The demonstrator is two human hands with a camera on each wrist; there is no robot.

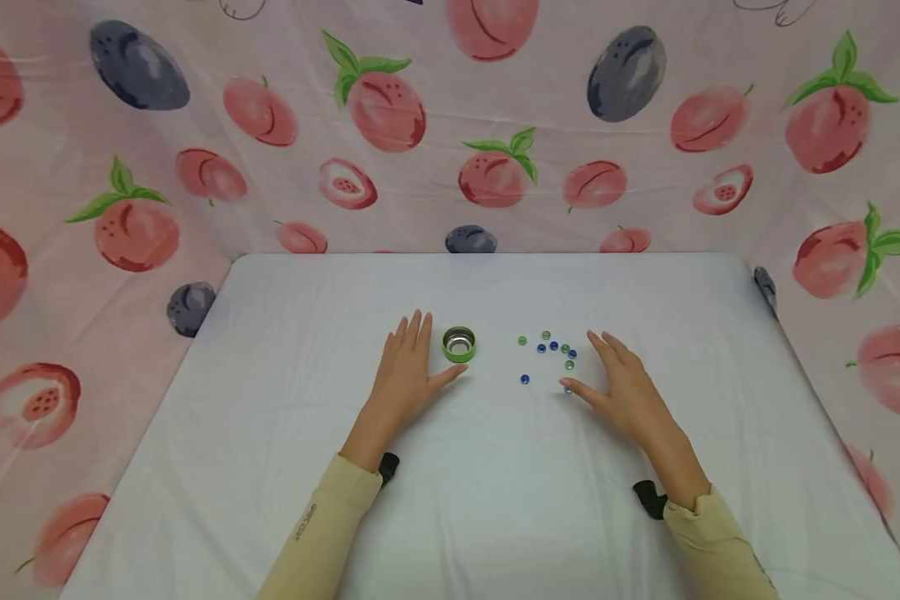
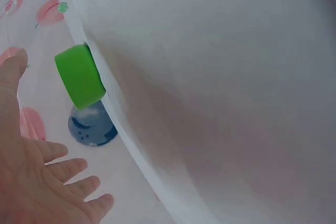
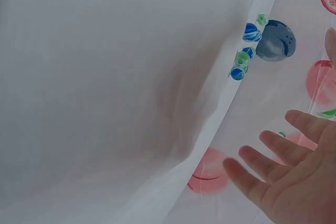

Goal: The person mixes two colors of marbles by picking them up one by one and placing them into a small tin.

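Note:
A small round green tin (image 1: 459, 356) with a silvery inside stands upright, its top uncovered. Just left of it is my left hand (image 1: 405, 367), fingers straight and thumb spread toward the tin's near side; it holds nothing. To the right lie several loose glass marbles, among them a blue marble (image 1: 525, 379) and a green marble (image 1: 522, 340). My right hand (image 1: 630, 387) is beside the marbles on their right, fingers extended and empty. Its thumb overlaps one marble (image 1: 567, 390) in the head view. The left wrist view shows the tin's green side wall (image 2: 81, 77) near the open palm.
A white cloth covers the table (image 1: 465, 492). Fruit-printed curtains (image 1: 412, 192) hang behind it and along both sides. A black strap piece (image 1: 650, 500) sits on the right wrist, and another black piece (image 1: 389, 469) on the left.

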